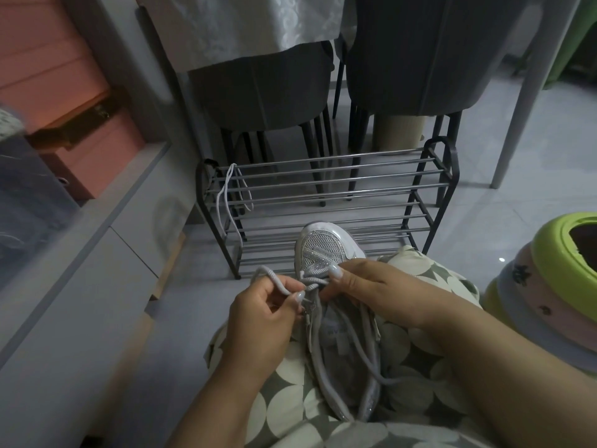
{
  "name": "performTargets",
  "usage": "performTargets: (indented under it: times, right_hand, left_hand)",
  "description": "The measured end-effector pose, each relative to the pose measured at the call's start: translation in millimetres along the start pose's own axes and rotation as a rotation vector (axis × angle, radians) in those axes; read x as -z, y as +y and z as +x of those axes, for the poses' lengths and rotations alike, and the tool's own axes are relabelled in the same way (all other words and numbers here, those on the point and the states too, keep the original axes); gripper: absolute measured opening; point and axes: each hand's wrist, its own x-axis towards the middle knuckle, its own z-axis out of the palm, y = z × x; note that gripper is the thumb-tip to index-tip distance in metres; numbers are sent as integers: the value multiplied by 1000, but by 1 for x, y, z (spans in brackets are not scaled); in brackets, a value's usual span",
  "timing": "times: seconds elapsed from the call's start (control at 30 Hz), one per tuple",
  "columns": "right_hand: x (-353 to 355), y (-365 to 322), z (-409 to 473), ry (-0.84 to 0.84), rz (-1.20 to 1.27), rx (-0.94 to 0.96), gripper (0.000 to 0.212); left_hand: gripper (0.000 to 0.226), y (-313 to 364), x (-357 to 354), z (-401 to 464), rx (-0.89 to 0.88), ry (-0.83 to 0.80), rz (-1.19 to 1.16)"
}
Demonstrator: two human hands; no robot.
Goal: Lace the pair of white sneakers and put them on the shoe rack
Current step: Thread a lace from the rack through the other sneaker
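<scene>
Spare lace (234,202) draped over the wire shoe rack (326,202), far left end; slack white cord on thin metal bars. My left hand (258,318) pinches the working lace (274,279), round and braided. Sneaker (329,305) on my lap, toe toward the rack: mesh toe, glittery trim. My right hand (361,286) grips the lace at the lower eyelets. Early lacing, I judge; next, thread the tip through. Second sneaker not seen.

Upper centre: two grey chairs (258,88) under a white tablecloth (245,24) | upper left: pink boxes (80,130) | right edge: green stool (549,240)
</scene>
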Motion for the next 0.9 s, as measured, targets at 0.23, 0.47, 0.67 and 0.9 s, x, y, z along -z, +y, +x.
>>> performTargets:
  times: [0.23, 0.47, 0.67, 0.9]
  right_hand:
    - [0, 1, 2, -20, -26, 18, 68]
    - [0, 5, 4, -9, 17, 9, 63]
    - [0, 10, 8, -21, 112, 11, 41]
    - [-6, 3, 12, -18, -438, 135, 20]
  left_hand:
    - [19, 4, 0, 2, 32, -89, 50]
    - [9, 3, 2, 3, 42, -178, 95]
    - [42, 2, 4, 4, 65, -305, 71]
    - [27, -1, 4, 6, 66, -231, -53]
